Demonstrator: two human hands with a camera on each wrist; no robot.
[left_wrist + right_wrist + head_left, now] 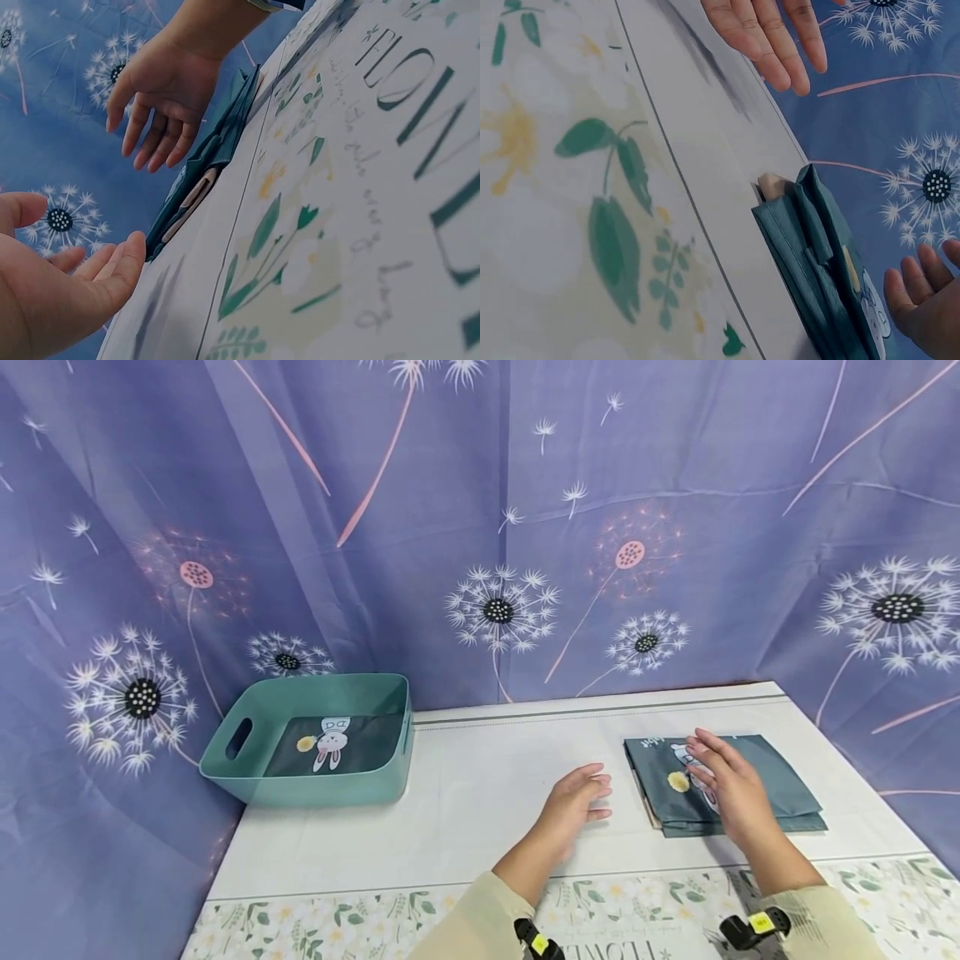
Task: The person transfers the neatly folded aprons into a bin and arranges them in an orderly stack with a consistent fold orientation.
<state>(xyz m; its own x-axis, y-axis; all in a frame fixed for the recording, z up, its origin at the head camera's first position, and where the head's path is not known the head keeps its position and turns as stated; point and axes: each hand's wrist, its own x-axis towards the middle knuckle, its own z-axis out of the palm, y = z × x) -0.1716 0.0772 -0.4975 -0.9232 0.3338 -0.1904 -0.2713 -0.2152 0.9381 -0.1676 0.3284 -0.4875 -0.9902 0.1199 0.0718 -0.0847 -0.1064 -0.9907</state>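
Observation:
A folded dark green cloth (783, 785) with a rabbit and a yellow flower printed on it lies at the right of the table. Over it is my right hand (733, 789), fingers extended and slightly bent, hiding part of the rabbit. My left hand (572, 810) hovers left of the cloth with its fingers loosely spread and nothing in them. In the left wrist view, the cloth's layered edge (202, 184) shows a beige piece between the folds. The right wrist view has the same folded stack (802, 262) between both hands, with the right palm (934, 307) facing it.
A green plastic basket (330, 789) with handle holes stands at the table's left. Inside lies a dark green piece (378, 739) with a similar rabbit print. A purple dandelion curtain (420, 610) hangs behind. The white tablecloth (480, 777) has a floral front band.

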